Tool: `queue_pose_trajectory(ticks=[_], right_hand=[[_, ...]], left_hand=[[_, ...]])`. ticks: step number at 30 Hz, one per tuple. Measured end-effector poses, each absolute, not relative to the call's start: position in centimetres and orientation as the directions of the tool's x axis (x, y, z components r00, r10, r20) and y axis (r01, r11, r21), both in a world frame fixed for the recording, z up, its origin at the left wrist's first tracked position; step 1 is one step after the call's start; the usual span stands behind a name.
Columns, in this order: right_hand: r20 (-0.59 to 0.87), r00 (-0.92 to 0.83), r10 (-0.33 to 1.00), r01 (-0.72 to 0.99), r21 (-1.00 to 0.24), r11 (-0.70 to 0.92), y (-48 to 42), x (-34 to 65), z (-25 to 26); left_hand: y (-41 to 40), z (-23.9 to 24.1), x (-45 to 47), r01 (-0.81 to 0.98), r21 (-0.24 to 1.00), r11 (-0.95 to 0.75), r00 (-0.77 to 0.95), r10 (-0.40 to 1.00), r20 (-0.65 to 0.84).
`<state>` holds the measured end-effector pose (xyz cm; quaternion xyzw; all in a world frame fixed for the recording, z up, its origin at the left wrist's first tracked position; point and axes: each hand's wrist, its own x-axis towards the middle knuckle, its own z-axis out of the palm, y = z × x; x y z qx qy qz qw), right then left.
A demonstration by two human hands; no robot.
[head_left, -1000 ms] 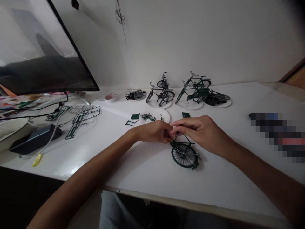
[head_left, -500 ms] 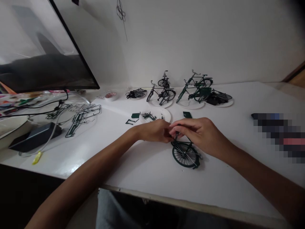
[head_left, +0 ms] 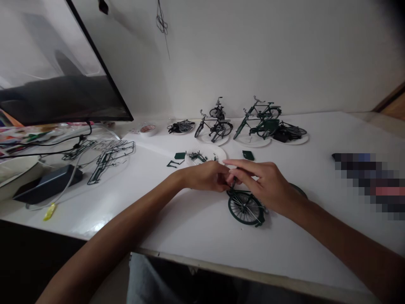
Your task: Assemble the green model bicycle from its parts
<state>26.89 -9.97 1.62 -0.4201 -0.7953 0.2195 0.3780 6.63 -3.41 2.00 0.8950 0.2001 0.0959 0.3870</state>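
On the white desk (head_left: 196,223), the left hand (head_left: 205,176) and right hand (head_left: 265,183) meet fingertip to fingertip, both pinching the green model bike (head_left: 245,206) near its front.

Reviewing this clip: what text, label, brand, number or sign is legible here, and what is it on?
No text can be read in this picture.
Roll of tape: reddish mark on its face, too small to read.
Coloured sheets below the monitor: print too blurred to read.
Pixelated patch at right: unreadable.
Model bicycle held by the left hand and right hand: no marking shows.
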Motion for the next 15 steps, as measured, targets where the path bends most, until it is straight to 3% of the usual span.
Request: queue_pose_trajectory(ticks=[3, 8, 15], right_hand=[[0.431, -0.422, 0.798, 0.484, -0.637, 0.600, -9.94, 26.98, 1.87], [0.354, -0.394, 0.849, 0.506, -0.687, 0.521, -9.66, 27.01, 2.42], [0.448, -0.335, 0.829, 0.575, -0.600, 0.556, -9.94, 26.61, 2.27]], left_hand=[[-3.41, 1.96, 6.63, 0.269, 0.729, -0.629, 0.902, 0.430, 0.038], [-3.46, 2.14, 6.61, 0.293, 0.734, -0.613, 0.898, 0.441, 0.010], [-3.34, 2.22, 6.57, 0.287, 0.741, -0.607, 0.908, 0.418, -0.009]])
